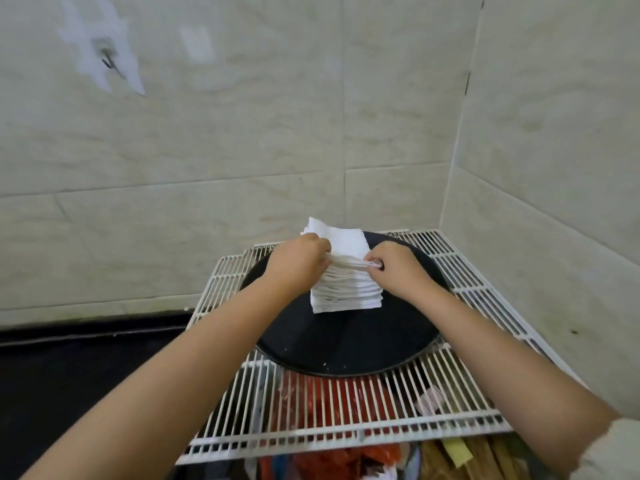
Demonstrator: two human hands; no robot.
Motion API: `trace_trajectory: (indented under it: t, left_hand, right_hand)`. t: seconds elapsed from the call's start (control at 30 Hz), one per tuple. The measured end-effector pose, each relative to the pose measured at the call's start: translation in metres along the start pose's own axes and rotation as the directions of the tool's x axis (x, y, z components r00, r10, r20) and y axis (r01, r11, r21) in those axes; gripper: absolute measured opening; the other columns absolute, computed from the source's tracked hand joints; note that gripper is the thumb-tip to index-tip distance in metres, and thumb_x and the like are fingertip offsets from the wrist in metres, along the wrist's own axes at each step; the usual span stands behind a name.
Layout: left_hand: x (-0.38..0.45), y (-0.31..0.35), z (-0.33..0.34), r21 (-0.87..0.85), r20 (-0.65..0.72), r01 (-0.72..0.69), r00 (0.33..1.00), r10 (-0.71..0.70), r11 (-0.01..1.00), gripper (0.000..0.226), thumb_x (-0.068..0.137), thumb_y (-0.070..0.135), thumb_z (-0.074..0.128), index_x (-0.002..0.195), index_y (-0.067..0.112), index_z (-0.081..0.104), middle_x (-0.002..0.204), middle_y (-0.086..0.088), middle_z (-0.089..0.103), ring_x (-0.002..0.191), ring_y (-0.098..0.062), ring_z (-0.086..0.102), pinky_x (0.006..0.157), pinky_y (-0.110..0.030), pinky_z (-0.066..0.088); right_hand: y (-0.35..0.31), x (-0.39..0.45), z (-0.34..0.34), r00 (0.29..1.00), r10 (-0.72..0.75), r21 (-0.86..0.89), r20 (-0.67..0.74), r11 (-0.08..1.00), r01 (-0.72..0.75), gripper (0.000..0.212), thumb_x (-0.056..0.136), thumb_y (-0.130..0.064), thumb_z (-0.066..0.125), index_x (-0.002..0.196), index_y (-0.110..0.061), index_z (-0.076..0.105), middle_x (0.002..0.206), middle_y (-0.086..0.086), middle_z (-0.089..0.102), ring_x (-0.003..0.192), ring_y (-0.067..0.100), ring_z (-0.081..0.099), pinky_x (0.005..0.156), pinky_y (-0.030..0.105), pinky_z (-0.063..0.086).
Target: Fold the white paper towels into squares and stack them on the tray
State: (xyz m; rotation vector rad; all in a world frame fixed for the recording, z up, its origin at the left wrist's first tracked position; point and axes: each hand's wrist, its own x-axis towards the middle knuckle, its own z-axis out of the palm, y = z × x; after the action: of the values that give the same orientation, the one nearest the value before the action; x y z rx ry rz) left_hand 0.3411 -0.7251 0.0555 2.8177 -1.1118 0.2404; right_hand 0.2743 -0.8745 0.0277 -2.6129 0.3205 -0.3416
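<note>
Much of what lies under the white wire rack [460, 282] is hard for you to read: red and orange plastic shows through the bars, plus a pale wrapper and some tan strips at the lower right, but none of it is clear enough to name. Your own hands cover the top front edge of the stack of folded paper towels [346, 289], so the exact fold you are working on is hidden, and the far rim of the dark round tray [346, 348] is blocked by the stack and your wrists. A blurred dark mark sits on the tiled wall [381, 116] at the upper left (too smeared to identify). Your right sleeve is cut off by the frame's lower right corner.

Both of your forearms reach forward and converge over the tray. Your left hand [298, 259] is curled, fingers closed in a pinch on the left end of the top paper towel [349, 263], which bunches into a thin ridge between your hands. Your right hand [394, 268] pinches the other end, thumb and fingers closed on the paper, knuckles up.

The stack stands on the tray's far half, slightly uneven, with the uppermost sheets shifted toward the wall. The tray rests on the rack.
</note>
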Motion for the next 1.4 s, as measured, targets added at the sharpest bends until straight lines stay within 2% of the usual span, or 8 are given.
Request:
trace_trajectory:
  t: [0.1, 0.23, 0.37, 0.57, 0.73, 0.93, 1.2, 1.4]
  left_hand:
    - [-0.002, 0.004, 0.003, 0.012, 0.057, -0.005, 0.998, 0.004, 1.000, 0.035, 0.098, 0.024, 0.038, 0.130, 0.012, 0.048, 0.130, -0.009, 0.052, 0.118, -0.028, 0.049, 0.094, -0.037, 0.045]
    - [-0.017, 0.000, -0.003, -0.053, -0.027, 0.026, 0.999, -0.028, 0.998, 0.042, 0.099, 0.027, 0.035, 0.140, 0.015, 0.036, 0.143, -0.006, 0.042, 0.128, -0.027, 0.041, 0.102, -0.039, 0.041]
    - [-0.057, -0.039, -0.027, -0.022, -0.152, 0.161, 0.975, -0.162, 0.987, 0.043, 0.099, 0.030, 0.034, 0.138, 0.012, 0.037, 0.144, -0.007, 0.039, 0.134, -0.024, 0.033, 0.106, -0.038, 0.034]
    - [-0.191, -0.150, -0.076, 0.073, -0.161, 0.495, 0.863, -0.479, 0.866, 0.051, 0.099, 0.040, 0.028, 0.147, 0.022, 0.021, 0.159, -0.001, 0.009, 0.146, -0.028, 0.001, 0.116, -0.044, 0.014]
    - [-0.367, -0.251, -0.105, 0.162, -0.133, 0.768, 0.639, -0.757, 0.620, 0.055, 0.098, 0.049, 0.024, 0.148, 0.032, 0.013, 0.159, 0.002, -0.001, 0.146, -0.031, -0.009, 0.117, -0.050, 0.007]
    - [-0.586, -0.328, -0.124, 0.172, -0.120, 0.957, 0.255, -0.960, 0.233, 0.055, 0.098, 0.049, 0.024, 0.148, 0.032, 0.010, 0.159, 0.002, -0.002, 0.146, -0.028, -0.010, 0.117, -0.051, 0.005]
    - [-0.803, -0.407, -0.128, 0.144, -0.157, 0.971, -0.171, -0.973, -0.194, 0.054, 0.099, 0.047, 0.024, 0.148, 0.031, 0.009, 0.159, 0.001, -0.002, 0.146, -0.029, -0.009, 0.117, -0.051, 0.006]
    - [-0.937, -0.495, -0.155, 0.115, -0.195, 0.886, -0.423, -0.885, -0.449, 0.053, 0.099, 0.046, 0.023, 0.148, 0.030, 0.012, 0.159, 0.001, 0.000, 0.146, -0.027, -0.006, 0.117, -0.051, 0.008]
  right_hand:
    - [-0.001, -0.002, -0.006, 0.996, -0.004, -0.061, 0.090, 0.998, 0.009, 0.024, 0.087, -0.010, 0.050, 0.070, -0.020, 0.064, 0.082, 0.009, 0.056, 0.080, 0.018, 0.055, 0.069, 0.024, 0.037]
    - [-0.013, -0.007, -0.019, 0.992, 0.011, -0.242, 0.123, 0.970, 0.020, 0.042, 0.093, -0.025, 0.048, 0.132, -0.008, 0.048, 0.132, 0.011, 0.053, 0.120, 0.027, 0.051, 0.095, 0.034, 0.045]
    - [-0.067, -0.008, -0.016, 0.992, -0.094, -0.384, 0.089, 0.916, 0.121, 0.044, 0.095, -0.035, 0.042, 0.132, -0.011, 0.045, 0.135, 0.012, 0.049, 0.123, 0.030, 0.046, 0.099, 0.037, 0.041]
    - [-0.230, -0.035, 0.042, 0.908, -0.384, -0.326, 0.167, 0.848, 0.418, 0.052, 0.095, -0.040, 0.039, 0.141, -0.015, 0.033, 0.148, 0.011, 0.035, 0.136, 0.030, 0.032, 0.111, 0.043, 0.030]
    - [-0.396, -0.099, 0.126, 0.765, -0.533, -0.220, 0.362, 0.749, 0.625, 0.063, 0.094, -0.053, 0.030, 0.147, -0.031, 0.004, 0.159, 0.004, -0.002, 0.145, 0.032, -0.005, 0.114, 0.057, 0.003]
    - [-0.576, -0.208, 0.232, 0.481, -0.717, -0.049, 0.505, 0.532, 0.845, 0.065, 0.094, -0.055, 0.028, 0.147, -0.032, -0.001, 0.158, 0.006, -0.009, 0.145, 0.032, -0.011, 0.114, 0.057, 0.000]
    - [-0.780, -0.353, 0.361, 0.059, -0.826, 0.189, 0.560, 0.197, 0.962, 0.064, 0.095, -0.053, 0.027, 0.147, -0.032, -0.003, 0.158, 0.006, -0.012, 0.144, 0.030, -0.015, 0.115, 0.056, -0.002]
    - [-0.939, -0.433, 0.444, -0.158, -0.826, 0.282, 0.541, 0.002, 0.959, 0.062, 0.095, -0.053, 0.026, 0.147, -0.032, -0.001, 0.158, 0.006, -0.010, 0.145, 0.031, -0.013, 0.115, 0.056, -0.001]
